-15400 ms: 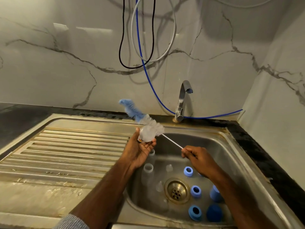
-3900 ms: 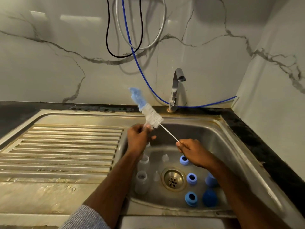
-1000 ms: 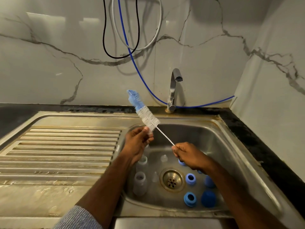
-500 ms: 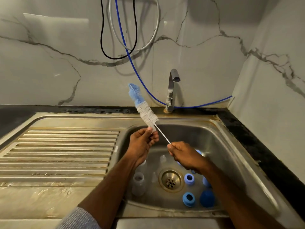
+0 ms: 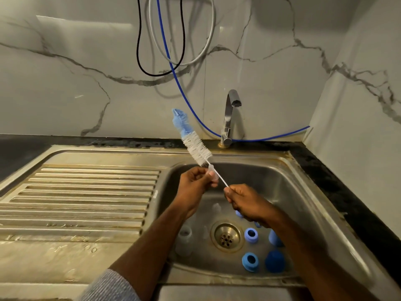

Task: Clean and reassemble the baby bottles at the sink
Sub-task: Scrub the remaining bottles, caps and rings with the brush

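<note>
1. I hold the bottle brush (image 5: 196, 146) above the sink (image 5: 303, 192), its long axis slanting from lower right to upper left. The blue tip points up toward the back wall; the wire handle points down toward my right hand (image 5: 245, 203).
2. My right hand's grip is curled round the low end of the wire handle.
3. My left hand (image 5: 193, 187) pinches a small clear teat (image 5: 213, 173) threaded on the wire just below the white bristles.
4. Both hands are above the basin, near its left wall and well below the tap (image 5: 230, 118).
5. The brush tip stands left of the tap and just beside the blue hose (image 5: 184, 88); I cannot tell if they touch.
6. On the basin floor, two blue rings (image 5: 251, 235) lie right of the drain (image 5: 226, 236), with a dark blue cap (image 5: 275, 261) at the near right.
7. A clear bottle (image 5: 184, 240) stands left of the drain, beneath my left forearm.
8. The ribbed draining board (image 5: 86, 196) lies to the left of the basin.
</note>
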Tool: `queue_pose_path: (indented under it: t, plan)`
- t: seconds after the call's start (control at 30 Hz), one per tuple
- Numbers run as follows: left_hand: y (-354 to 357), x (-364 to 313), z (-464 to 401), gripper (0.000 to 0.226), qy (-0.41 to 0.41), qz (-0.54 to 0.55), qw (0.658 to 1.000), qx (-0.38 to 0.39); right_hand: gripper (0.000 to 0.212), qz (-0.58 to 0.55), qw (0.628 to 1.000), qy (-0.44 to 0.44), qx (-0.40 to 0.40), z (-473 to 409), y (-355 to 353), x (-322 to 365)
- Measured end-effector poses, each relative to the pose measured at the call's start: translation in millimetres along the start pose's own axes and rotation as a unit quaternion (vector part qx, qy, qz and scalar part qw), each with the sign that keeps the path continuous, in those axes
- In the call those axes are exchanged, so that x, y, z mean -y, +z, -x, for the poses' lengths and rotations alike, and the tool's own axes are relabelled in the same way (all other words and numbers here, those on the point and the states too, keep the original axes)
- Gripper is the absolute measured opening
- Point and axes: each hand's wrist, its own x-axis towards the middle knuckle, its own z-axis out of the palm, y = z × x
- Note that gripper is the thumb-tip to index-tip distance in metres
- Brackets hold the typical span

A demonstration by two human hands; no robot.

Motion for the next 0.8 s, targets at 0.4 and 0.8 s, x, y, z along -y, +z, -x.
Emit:
queue_pose_path:
  t: [0.4, 0.8]
  plan:
    - [-1.5, -7.2, -3.9, 0.024, -0.019, 0.180, 0.976, -0.125, 0.038, -0.014, 0.998, 0.037, 0.054, 4.8, -12.1, -2.1]
    - [-35.3, -4.4, -3.1, 0.009, 0.038, -0.228, 0.964, -0.131, 0.040, -0.006, 0.997, 0.065, -0.028, 5.4, -32.1, -25.4]
